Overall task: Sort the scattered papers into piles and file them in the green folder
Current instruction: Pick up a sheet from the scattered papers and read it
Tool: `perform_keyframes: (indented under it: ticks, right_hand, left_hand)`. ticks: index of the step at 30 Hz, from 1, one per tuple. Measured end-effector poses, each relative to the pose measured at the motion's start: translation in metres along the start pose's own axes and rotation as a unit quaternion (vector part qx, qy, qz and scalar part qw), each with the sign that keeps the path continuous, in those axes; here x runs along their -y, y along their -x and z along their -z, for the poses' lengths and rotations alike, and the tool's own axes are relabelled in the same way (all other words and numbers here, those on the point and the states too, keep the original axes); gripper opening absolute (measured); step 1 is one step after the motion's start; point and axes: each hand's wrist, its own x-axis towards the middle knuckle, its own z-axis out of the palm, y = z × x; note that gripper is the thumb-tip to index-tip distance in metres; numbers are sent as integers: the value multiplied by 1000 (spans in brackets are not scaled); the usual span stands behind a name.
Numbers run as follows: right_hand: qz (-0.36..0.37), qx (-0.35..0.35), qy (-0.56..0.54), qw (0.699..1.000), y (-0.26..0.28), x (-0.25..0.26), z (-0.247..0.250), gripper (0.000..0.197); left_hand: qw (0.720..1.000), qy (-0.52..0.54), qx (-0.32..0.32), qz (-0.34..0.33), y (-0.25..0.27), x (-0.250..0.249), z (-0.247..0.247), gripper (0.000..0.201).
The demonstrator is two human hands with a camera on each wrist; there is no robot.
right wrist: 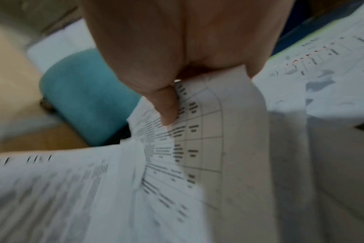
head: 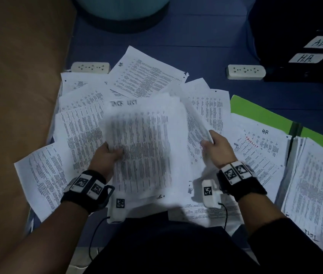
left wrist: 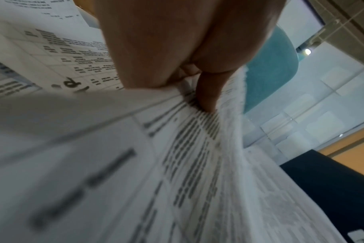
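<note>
Your L hand (head: 107, 155) grips the left edge of a blurred paper stack (head: 145, 147), thumb on top. R hand (head: 217, 149) pinches a few sheets (head: 198, 119) at their edge, thumb over. Loose papers (head: 81, 123) spread on the floor under both. Green folder (head: 255, 111) lies open to your right w/ HR pile (head: 259, 155) & ADMIN pile (head: 314, 184) on it.

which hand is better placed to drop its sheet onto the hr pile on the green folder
Right, probably. The right hand pinches a sheet and sits just beside the HR pile on the green folder. The left hand holds a thicker stack on the far side and would have to cross over.
</note>
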Motion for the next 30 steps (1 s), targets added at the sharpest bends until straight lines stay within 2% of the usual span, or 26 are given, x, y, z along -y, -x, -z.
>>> perform_keyframes:
  ticks: [3, 6, 10, 12, 14, 16, 17, 19, 21, 24, 27, 30]
  right_hand:
    - [0, 34, -105, 994, 13, 2, -2, 9]
    - [-20, 80, -225, 971, 24, 6, -12, 23]
    - [-4, 130, -212, 969, 34, 16, -23, 26]
    - [1, 132, -178, 975, 29, 13, -25, 23]
    - [3, 98, -125, 987, 19, 9, -24, 14]
    - [-14, 20, -22, 999, 4, 3, -19, 22]
    - [-30, -28, 63, 997, -3, 0, -15, 37]
    - [-63, -79, 233, 967, -16, -5, -9, 61]
    - [-86, -68, 330, 938, -24, -11, -8, 63]
    - [-75, -69, 374, 922, -29, -22, -14, 55]
    - [-86, -94, 379, 917, -28, -23, -18, 65]
    - [-111, -82, 383, 913, -30, -24, -17, 69]
  left_hand:
    - [997, 77, 12, 4, 1, -9, -6, 25]
    - [998, 64, 22, -11, 1, -12, -17, 23]
    - [998, 61, 20, -11, 2, -14, -30, 32]
    - [999, 48, 6, -13, 1, -13, -30, 31]
    - [999, 9, -26, -27, -1, -10, -27, 30]
    - [997, -23, -63, -22, -6, -6, -20, 36]
    - [997, -26, -72, -15, -8, -4, -18, 42]
    - [996, -31, -79, -3, -10, 1, -13, 49]
    - [996, -41, -76, 8, -10, 3, -11, 48]
    - [996, -53, -71, 10, -7, 6, -11, 35]
    - [994, -81, -68, 14, -3, 5, -13, 18]
    - [992, -110, -61, 0, 5, 1, -16, 8]
